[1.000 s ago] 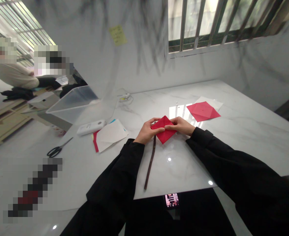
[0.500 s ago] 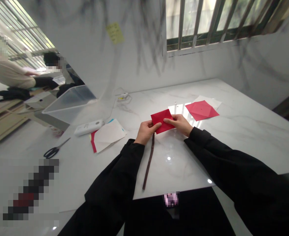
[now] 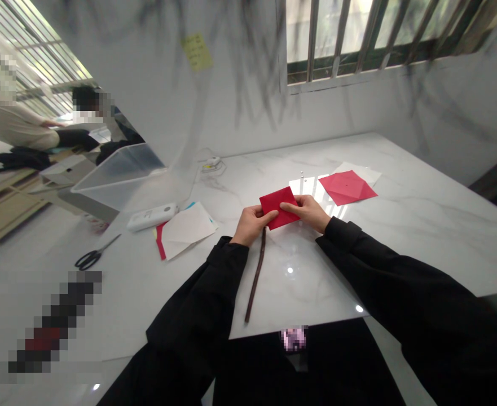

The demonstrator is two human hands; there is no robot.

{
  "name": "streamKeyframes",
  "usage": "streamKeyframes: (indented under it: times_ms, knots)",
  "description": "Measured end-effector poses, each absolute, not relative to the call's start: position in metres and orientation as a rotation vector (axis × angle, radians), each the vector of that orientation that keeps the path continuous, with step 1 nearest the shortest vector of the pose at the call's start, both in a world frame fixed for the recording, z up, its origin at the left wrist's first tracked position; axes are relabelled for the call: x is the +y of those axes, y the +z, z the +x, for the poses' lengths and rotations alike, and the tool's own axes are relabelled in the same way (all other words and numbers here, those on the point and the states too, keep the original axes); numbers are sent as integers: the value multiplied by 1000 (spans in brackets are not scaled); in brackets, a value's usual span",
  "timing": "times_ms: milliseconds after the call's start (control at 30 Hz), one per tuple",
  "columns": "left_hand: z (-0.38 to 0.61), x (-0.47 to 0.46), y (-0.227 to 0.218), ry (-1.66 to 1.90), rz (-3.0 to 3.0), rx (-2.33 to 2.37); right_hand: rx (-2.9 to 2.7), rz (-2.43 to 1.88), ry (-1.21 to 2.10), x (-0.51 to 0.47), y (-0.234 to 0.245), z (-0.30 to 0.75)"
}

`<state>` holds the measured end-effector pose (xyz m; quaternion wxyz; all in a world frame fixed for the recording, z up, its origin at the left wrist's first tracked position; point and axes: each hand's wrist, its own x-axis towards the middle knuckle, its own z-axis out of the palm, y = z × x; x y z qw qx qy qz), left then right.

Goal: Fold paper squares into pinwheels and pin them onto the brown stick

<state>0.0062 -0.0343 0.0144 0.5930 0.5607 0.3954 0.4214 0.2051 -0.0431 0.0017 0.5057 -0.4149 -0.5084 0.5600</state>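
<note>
Between my two hands is a folded piece of red paper (image 3: 278, 202), roughly square, raised over the table. My left hand (image 3: 252, 224) pinches its lower left side, thumb on the front face. On its right side my right hand (image 3: 309, 211) grips it, the thumb lying flat across the front. The fingers behind the paper are mostly hidden. A thin dark brown stick (image 3: 255, 282) lies on the table just below my left hand, its upper end close to the paper. Farther right, a red paper sheet (image 3: 346, 189) with creases rests partly over a white sheet (image 3: 370, 173).
Left of my hands lie stacked papers (image 3: 188, 231), a white device (image 3: 152, 217) and black-handled scissors (image 3: 91, 258). A clear plastic bin (image 3: 123, 180) stands at the table's left edge. A cable with a small white plug (image 3: 212, 162) is by the wall. Two people sit far left.
The view has tilted very slightly, shifting the table up a little. Both hands keep the same hold on the red paper.
</note>
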Motion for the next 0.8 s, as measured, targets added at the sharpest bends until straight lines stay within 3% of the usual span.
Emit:
streamKeyframes:
  times_ms: [800]
  knots:
    - [6,-33,12,1017,1385,956,-1275,-1001,1274,-46,6,203]
